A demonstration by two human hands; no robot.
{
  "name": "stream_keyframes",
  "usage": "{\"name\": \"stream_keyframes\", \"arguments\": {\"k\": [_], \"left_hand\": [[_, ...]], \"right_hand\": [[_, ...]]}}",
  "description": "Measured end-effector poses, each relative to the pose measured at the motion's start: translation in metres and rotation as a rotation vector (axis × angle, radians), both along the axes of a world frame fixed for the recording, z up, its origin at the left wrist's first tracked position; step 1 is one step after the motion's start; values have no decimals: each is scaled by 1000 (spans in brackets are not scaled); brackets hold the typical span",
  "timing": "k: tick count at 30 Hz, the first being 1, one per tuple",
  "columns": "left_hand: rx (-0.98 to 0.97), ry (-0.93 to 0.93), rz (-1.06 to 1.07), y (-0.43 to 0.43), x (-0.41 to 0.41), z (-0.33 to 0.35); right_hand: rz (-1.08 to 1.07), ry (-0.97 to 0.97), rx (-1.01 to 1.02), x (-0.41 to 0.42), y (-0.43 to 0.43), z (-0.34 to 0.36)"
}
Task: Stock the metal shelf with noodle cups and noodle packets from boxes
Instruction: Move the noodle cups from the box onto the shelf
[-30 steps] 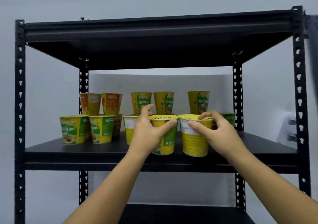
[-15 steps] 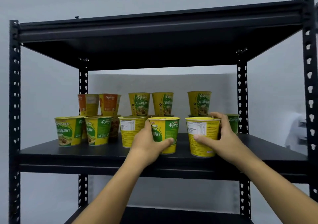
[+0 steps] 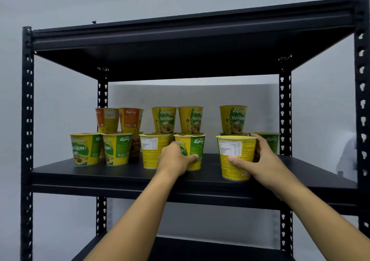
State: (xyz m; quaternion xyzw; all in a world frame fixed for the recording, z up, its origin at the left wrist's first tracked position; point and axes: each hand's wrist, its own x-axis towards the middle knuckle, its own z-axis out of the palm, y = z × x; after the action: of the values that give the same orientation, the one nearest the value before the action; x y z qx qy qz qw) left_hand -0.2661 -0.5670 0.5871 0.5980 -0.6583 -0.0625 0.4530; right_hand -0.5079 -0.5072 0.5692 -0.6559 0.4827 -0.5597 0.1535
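**Both hands on noodle cups at the front of the shelf**

Your left hand [image 3: 176, 160] is wrapped round a yellow-and-green paper noodle cup [image 3: 197, 147]. The cup stands upright on the black metal shelf board [image 3: 100, 172], in the front row near the middle. The grip is closed on the cup's lower half. The thumb lies across the printed front and the fingers go round the left side, into the narrow gap beside a yellow noodle cup with small print [image 3: 151, 150] that stands just to the left.

Your right hand [image 3: 264, 160] holds a second yellow noodle cup with a nutrition panel [image 3: 235, 152] — set apart to the right and nearer the front edge than the others, upright with its base on the board. Here the grip is wider. The thumb presses the front wall low down, while the fingers curl round the right side and reach up to the rim. Just behind those fingers stands a green noodle cup [image 3: 270, 140], partly hidden.

Further left in the front row, two yellow-and-green cups [image 3: 86, 149] stand side by side — touching or just apart, you cannot tell which. Behind them the cups are stacked two high. Two orange-and-yellow cups [image 3: 131, 120] sit on top at the left, and three yellow vegetarian cups [image 3: 164, 119] sit on lower ones to the right. The black upper shelf board [image 3: 180, 46] spans overhead.
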Motion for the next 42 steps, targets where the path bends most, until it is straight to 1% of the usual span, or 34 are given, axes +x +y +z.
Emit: {"name": "stream_keyframes", "arguments": {"k": [10, 13, 16, 17, 19, 20, 22, 25, 28, 31, 42], "left_hand": [[-6, 7, 74, -3, 0, -6], [-99, -7, 117, 12, 3, -11], [-270, -149, 158, 34, -5, -19], [-338, -218, 127, 39, -11, -21], [-426, -357, -17, 42, -24, -24], [-424, -406, -111, 42, -29, -23], [-350, -494, -278, 36, -35, -19], [-211, -554, -394, 27, -38, -18], [-110, -554, -420, 21, -35, -23], [-48, -576, -437, 23, -35, -22], [-39, -586, -416, 23, -38, -25]], "right_hand": [[-8, -46, 17, -6, -3, -1], [-10, -38, 39, -6, -5, -2], [2, -56, 84, -7, -5, 0], [2, -58, 92, -7, -5, 1], [-6, -61, 91, -7, -5, 1], [-11, -63, 85, -6, -4, 1], [-28, -71, 74, -5, -5, 1], [-64, -65, 68, -5, -6, 1], [-106, -63, 76, -5, -10, 0], [-152, -47, 88, -6, -15, 1], [-194, -10, 131, -4, -20, 2]]}}
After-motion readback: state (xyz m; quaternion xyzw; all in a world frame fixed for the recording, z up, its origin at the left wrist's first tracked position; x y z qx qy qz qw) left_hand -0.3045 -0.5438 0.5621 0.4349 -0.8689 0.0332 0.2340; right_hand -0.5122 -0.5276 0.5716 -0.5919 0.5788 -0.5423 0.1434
